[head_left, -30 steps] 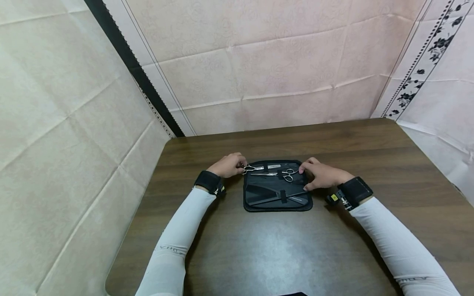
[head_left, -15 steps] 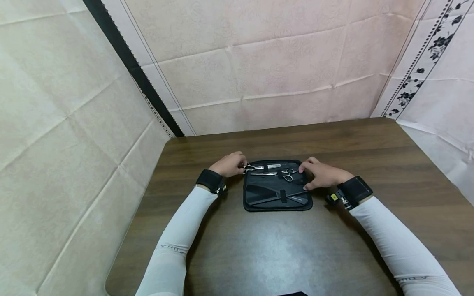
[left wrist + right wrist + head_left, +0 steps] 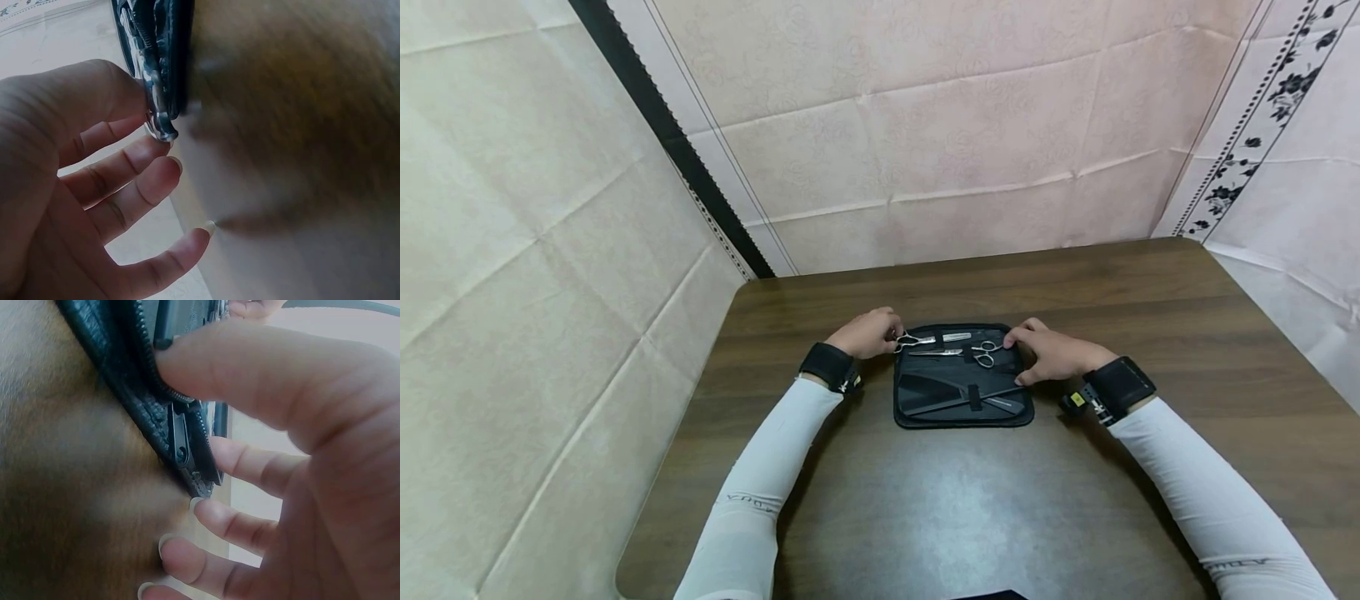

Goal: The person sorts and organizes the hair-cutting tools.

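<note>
1. On the far half of the brown table (image 3: 865, 500), a black zip case (image 3: 962, 423) lies open and flat, between the person's two hands.
2. At the case's upper left corner, the left hand (image 3: 867, 333) pinches the ring handles of the upper scissors (image 3: 923, 341) between thumb and forefinger; the other fingers (image 3: 137, 194) are spread apart.
3. At the right edge, the right hand (image 3: 1056, 354) grips the case, its thumb lying over the zipped rim and its forefinger against the side; the remaining fingers are spaced apart near a metal zip pull (image 3: 179, 440).
4. Inside the case, the lower scissors (image 3: 951, 352) lie just below the upper pair, rings toward the right hand.
5. Nearer the person, dark flat tools (image 3: 928, 387) cross beneath a small strap (image 3: 974, 397).
6. Around each wrist sits a black band (image 3: 827, 367), above a white sleeve (image 3: 760, 492).
7. Behind the table hangs pale creased cloth (image 3: 970, 125), with a floral strip (image 3: 1247, 150) at the right.
</note>
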